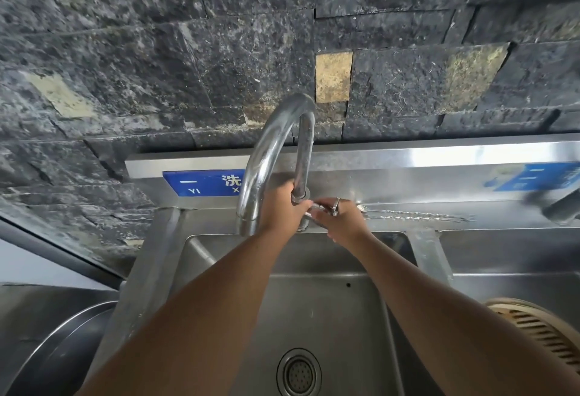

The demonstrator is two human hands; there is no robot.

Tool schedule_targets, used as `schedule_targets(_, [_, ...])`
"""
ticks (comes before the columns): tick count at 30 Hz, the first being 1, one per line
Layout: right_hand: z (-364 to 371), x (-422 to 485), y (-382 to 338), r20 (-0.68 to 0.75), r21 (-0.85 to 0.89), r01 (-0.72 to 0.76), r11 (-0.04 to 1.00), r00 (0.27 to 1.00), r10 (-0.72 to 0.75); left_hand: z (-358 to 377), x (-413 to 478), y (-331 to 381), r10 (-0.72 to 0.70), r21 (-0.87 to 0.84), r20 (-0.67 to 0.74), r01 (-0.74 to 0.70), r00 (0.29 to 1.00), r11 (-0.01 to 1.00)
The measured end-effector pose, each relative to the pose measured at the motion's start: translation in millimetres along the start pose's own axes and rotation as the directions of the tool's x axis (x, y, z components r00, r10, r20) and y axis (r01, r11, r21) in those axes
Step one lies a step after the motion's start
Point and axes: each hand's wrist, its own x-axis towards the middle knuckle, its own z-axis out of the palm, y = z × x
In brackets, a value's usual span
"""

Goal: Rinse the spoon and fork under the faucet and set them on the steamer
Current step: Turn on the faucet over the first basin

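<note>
Both hands meet at the base of the curved chrome faucet [276,150]: left hand [284,207] fingers wrapped round its upright pipe, right hand [340,219] fingers curled on the metal lever. The twisted-handle steel spoon [376,209] and fork [445,218] lie on the sink's back ledge, right of the hands; the round bamboo steamer [539,329] sits at the sink's right edge.

wall [157,50]: dark rough stone blocks, some tan patches | backsplash [408,157]: stainless steel, glare at right | signs [201,182]: blue, white lettering

Spoon [364,207] and fork [464,219] are laid flat on the sink's back ledge, right of the curved chrome faucet [270,157]; the bamboo steamer [543,329] is seen bottom right.
</note>
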Motion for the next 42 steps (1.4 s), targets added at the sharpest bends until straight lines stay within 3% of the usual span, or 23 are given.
schedule_targets(17, [1.0, 2.1, 15.0, 0.033, 0.150, 0.007, 0.989, 0.999, -0.012, 1.8, 2.4, -6.9, 0.025, -0.061, -0.004, -0.025, 1.000, 0.998])
schedule_targets(42, [3.9, 3.5, 18.0, 0.012, 0.144, 0.031, 0.989, 0.999, -0.033, 2.4, 0.1, -4.9, 0.029, -0.023, -0.023, -0.029, 0.999, 0.999])
